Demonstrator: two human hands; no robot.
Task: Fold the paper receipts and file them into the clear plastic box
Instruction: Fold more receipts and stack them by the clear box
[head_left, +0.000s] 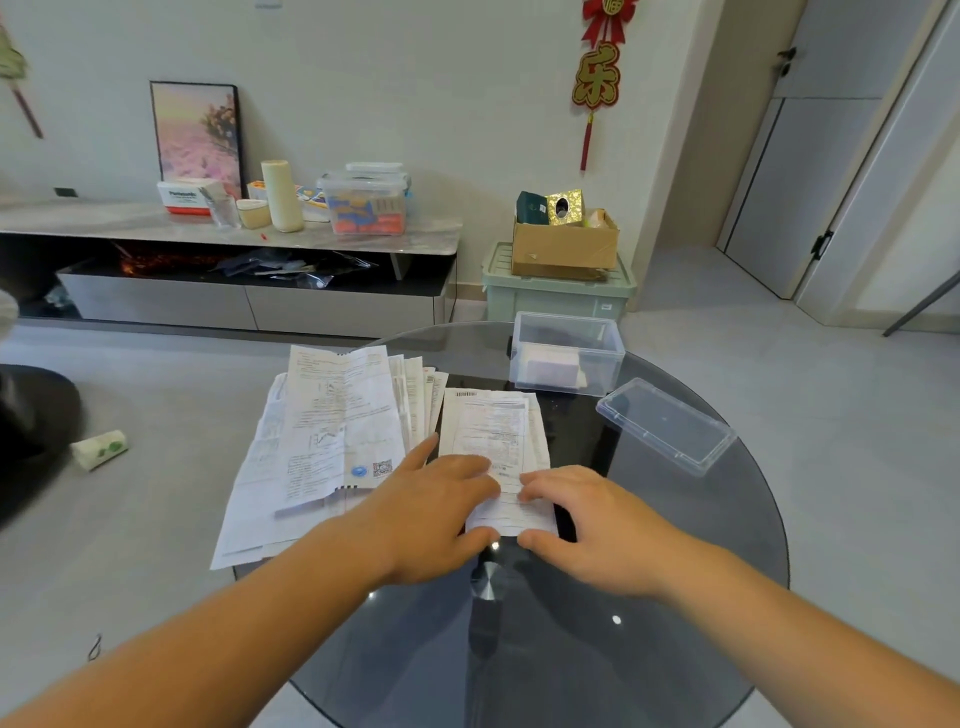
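A white paper receipt (493, 431) lies flat in the middle of the round glass table (675, 597). My left hand (436, 514) and my right hand (587, 525) both pinch its near edge, thumbs under the paper and fingers on top. A spread pile of larger receipts (332, 431) lies to the left, partly over the table's edge. The clear plastic box (566, 353) stands open at the far side of the table, with folded paper inside. Its clear lid (667, 426) rests on the table to the right.
A low TV cabinet (234, 228) with containers runs along the back wall. A green storage bin (558, 291) with a cardboard box on top stands behind the table. A tissue pack (98, 449) lies on the floor at left.
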